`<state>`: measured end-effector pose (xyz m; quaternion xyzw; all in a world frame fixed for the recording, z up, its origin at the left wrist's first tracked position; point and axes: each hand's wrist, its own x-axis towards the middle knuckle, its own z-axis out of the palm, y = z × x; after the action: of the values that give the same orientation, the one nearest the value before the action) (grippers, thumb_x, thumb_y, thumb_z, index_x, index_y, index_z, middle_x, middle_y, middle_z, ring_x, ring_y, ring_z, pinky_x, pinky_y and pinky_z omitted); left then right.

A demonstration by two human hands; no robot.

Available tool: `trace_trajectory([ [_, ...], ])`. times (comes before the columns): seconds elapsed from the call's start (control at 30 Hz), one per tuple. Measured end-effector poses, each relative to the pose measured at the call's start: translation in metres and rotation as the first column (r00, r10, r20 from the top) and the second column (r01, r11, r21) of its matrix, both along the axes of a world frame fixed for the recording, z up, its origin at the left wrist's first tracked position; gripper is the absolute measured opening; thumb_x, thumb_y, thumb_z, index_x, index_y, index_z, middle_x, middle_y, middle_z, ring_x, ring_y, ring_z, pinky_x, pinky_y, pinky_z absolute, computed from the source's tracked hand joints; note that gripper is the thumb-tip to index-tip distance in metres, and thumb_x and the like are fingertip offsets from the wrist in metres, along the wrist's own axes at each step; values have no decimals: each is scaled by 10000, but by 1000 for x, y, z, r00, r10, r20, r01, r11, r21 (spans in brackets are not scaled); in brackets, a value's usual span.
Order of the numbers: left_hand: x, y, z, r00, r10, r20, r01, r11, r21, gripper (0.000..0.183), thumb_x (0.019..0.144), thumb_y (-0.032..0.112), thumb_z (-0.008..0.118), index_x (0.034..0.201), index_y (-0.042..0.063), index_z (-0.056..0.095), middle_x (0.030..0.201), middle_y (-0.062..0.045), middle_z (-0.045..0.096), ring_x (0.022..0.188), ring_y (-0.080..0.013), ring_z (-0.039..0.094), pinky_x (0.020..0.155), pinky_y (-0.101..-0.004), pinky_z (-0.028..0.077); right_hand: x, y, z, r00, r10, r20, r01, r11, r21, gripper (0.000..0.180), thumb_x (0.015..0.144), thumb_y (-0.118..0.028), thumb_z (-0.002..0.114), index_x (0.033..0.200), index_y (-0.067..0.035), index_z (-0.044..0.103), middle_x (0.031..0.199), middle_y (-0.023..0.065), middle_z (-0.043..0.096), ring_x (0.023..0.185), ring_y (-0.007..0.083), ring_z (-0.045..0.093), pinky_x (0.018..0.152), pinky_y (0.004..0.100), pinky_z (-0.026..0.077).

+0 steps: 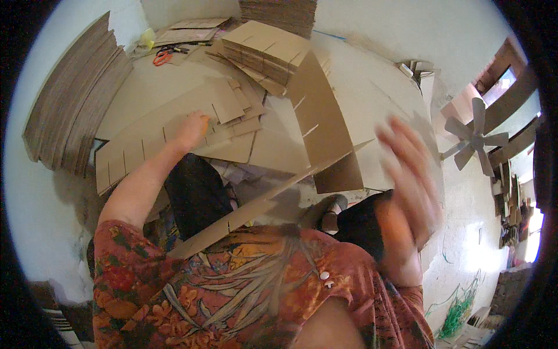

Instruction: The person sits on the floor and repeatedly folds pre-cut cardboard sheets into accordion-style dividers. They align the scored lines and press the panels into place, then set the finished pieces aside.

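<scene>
My left hand rests at the slotted cardboard strips on the table, with something orange at its fingertips. Its fingers are partly hidden, so whether it pinches a strip is unclear. Under it a long slotted cardboard strip reaches to the left. Smaller cardboard pieces lie just beyond. Raised on the right, my right hand is blurred by motion, fingers apart and holding nothing, with orange around the thumb. Between the hands stands a slotted cardboard panel. A narrow cardboard strip slants from my chest across to it.
A stack of slotted cardboard sits at the back of the table. Orange-handled scissors lie at the back left. A tall cardboard pile stands left. On the right are a fan and green string.
</scene>
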<state>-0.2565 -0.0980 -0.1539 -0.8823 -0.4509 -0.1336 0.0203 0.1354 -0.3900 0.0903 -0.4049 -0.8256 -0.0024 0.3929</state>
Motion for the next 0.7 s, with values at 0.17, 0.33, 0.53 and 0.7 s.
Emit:
trace_trajectory([
  [0.17, 33, -7, 60, 954, 190, -232, -222, 968, -118, 126, 854, 118, 498, 926, 65, 586, 955, -183, 607, 889, -372, 586, 706, -473, 470, 8, 55, -78, 865, -477, 155, 501, 815, -292, 368, 844, -121, 539, 1194, -7, 526, 958, 215, 621, 884, 377, 586, 901, 457, 416],
  [0.33, 32, -4, 109, 980, 148, -131, -152, 988, -20, 153, 866, 156, 504, 846, 28, 585, 804, -169, 628, 782, -385, 600, 662, -465, 464, 16, 54, -86, 825, -512, 240, 564, 717, -409, 346, 818, -26, 520, 1161, 15, 546, 795, 216, 622, 776, 387, 602, 902, 484, 409],
  [0.53, 54, 6, 154, 974, 31, 223, 30, 963, -268, 237, 853, 218, 548, 905, -7, 601, 705, -179, 609, 660, -278, 612, 600, -429, 464, 24, 38, -92, 967, -252, -36, 254, 963, 90, 368, 756, 33, 526, 1122, 26, 567, 704, 163, 582, 709, 353, 592, 754, 451, 472],
  [0.7, 105, -16, 187, 966, 98, 241, 74, 785, -615, 311, 860, 312, 595, 907, 9, 641, 715, -43, 587, 643, -133, 569, 510, -297, 480, 13, 28, -53, 977, -211, -26, 211, 943, 259, 431, 663, 56, 585, 1093, 28, 571, 668, 124, 548, 649, 318, 568, 704, 416, 479],
])
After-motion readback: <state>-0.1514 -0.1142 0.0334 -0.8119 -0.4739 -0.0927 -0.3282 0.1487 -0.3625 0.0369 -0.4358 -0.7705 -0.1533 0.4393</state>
